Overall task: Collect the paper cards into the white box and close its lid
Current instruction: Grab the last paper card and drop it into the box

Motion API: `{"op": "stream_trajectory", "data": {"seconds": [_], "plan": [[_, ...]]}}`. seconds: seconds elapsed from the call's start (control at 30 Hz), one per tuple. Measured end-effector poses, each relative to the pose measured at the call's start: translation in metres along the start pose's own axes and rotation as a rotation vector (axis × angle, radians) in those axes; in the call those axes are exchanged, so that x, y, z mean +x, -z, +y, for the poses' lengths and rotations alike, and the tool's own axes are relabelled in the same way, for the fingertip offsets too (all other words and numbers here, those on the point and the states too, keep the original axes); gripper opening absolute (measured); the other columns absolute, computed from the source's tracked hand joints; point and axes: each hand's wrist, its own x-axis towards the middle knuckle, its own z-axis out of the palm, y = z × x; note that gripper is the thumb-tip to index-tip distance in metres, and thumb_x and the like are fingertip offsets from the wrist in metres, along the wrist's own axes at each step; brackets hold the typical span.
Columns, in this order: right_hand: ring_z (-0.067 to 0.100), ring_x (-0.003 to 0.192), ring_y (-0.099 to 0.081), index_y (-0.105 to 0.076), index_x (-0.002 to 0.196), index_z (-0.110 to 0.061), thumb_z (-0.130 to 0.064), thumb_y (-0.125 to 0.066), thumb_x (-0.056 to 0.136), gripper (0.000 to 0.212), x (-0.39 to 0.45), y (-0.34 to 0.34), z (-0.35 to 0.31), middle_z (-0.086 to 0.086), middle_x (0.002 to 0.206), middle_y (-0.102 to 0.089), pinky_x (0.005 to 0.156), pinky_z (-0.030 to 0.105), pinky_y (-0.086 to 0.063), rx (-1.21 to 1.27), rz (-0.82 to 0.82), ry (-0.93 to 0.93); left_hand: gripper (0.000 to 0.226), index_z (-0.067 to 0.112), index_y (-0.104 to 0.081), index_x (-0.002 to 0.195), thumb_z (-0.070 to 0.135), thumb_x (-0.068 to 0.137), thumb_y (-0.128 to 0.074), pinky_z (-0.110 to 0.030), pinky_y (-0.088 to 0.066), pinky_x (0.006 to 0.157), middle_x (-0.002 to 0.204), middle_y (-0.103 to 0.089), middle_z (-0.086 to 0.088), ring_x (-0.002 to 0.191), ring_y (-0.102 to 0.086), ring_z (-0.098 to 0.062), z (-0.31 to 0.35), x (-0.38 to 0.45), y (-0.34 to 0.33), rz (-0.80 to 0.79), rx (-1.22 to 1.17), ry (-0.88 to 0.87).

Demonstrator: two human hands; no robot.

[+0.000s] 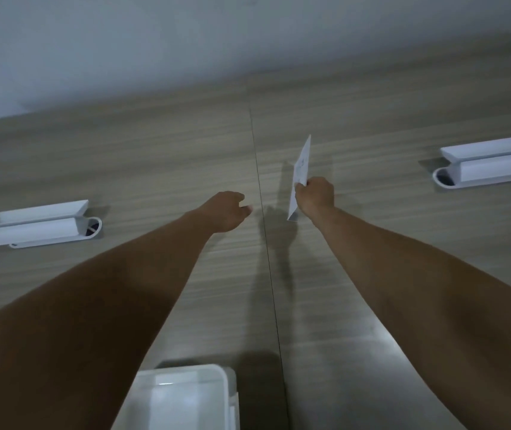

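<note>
Both arms are reaching forward over the wood-grain table [155, 156]. Right hand [314, 195] is pinching a white paper card [301, 169] between thumb and fingers, gripping it around the lower half. The card is standing nearly edge-on to the camera, upper corner pointing up and away from the hand, lower corner sticking out just below and to the inside of the wrist. Faint print is showing on its face, too small to read.

Left hand [228, 211] is hovering palm-down, holding nothing, fingers loosely curled with the tips pointing toward the right hand. Whether it is touching the table cannot be told. The two hands are sitting near each other, with the table's dark seam line [263, 231] running between them.

White box [183, 398] is sitting well behind both hands, close to the person's body, under the left forearm and just to the left of the seam. It is open and the lit interior is showing; no cards can be made out inside from this angle. Its lid is not identifiable.

Two white cable-port covers are sitting on the table: one [40, 225] well outboard of the left hand, one [493, 162] well outboard of the right hand. Each has a round opening at the end facing the hands.
</note>
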Motion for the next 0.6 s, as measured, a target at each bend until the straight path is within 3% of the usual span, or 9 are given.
{"op": "stream_trajectory", "data": {"seconds": [0.17, 0.23, 0.37, 0.5, 0.6], "plan": [[0.022, 0.075, -0.050, -0.054, 0.084, -0.002, -0.001, -0.042, 0.091, 0.014, 0.003, -0.005, 0.004, 0.009, 0.089, -0.053, 0.052, 0.021, -0.034, 0.139, 0.201, 0.008, 0.060, 0.010, -0.029, 0.152, 0.041, 0.101, -0.039, -0.037, -0.019, 0.121, 0.161, -0.025, -0.008, 0.150, -0.021, -0.025, -0.005, 0.008, 0.008, 0.019, -0.005, 0.028], [0.022, 0.070, -0.049, -0.052, 0.079, 0.001, 0.000, -0.042, 0.092, 0.016, -0.001, -0.005, 0.005, 0.008, 0.082, -0.052, 0.046, 0.023, -0.031, 0.155, 0.240, 0.066, 0.061, 0.011, -0.028, 0.152, 0.041, 0.101, -0.040, -0.037, -0.017, 0.121, 0.162, -0.024, -0.009, 0.150, -0.019, -0.025, -0.008, 0.008, 0.016, 0.047, -0.014, 0.026], [0.017, 0.067, -0.045, -0.052, 0.073, -0.004, -0.002, -0.045, 0.093, 0.021, -0.018, -0.003, 0.009, 0.002, 0.068, -0.049, 0.047, 0.014, -0.028, 0.130, 0.165, 0.228, 0.063, 0.008, -0.026, 0.153, 0.037, 0.100, -0.045, -0.034, -0.016, 0.121, 0.161, -0.023, -0.011, 0.150, -0.021, -0.025, -0.013, 0.005, 0.041, 0.176, -0.034, -0.004], [0.016, 0.072, -0.049, -0.064, 0.087, 0.005, -0.003, -0.048, 0.093, 0.020, -0.050, -0.003, 0.002, 0.008, 0.077, -0.058, 0.053, 0.011, -0.032, 0.078, 0.057, 0.356, 0.071, 0.007, -0.019, 0.154, 0.034, 0.097, -0.053, -0.033, -0.015, 0.121, 0.163, -0.019, -0.012, 0.150, -0.019, -0.025, -0.021, -0.012, 0.060, 0.296, -0.029, -0.075], [0.023, 0.067, -0.046, -0.060, 0.080, 0.010, -0.003, -0.050, 0.091, 0.019, -0.081, -0.006, -0.009, 0.013, 0.071, -0.055, 0.058, 0.026, -0.035, 0.039, 0.011, 0.420, 0.079, 0.013, -0.014, 0.156, 0.031, 0.094, -0.060, -0.033, -0.014, 0.122, 0.163, -0.017, -0.008, 0.151, -0.017, -0.022, -0.032, -0.037, 0.069, 0.371, -0.061, -0.183]]}}
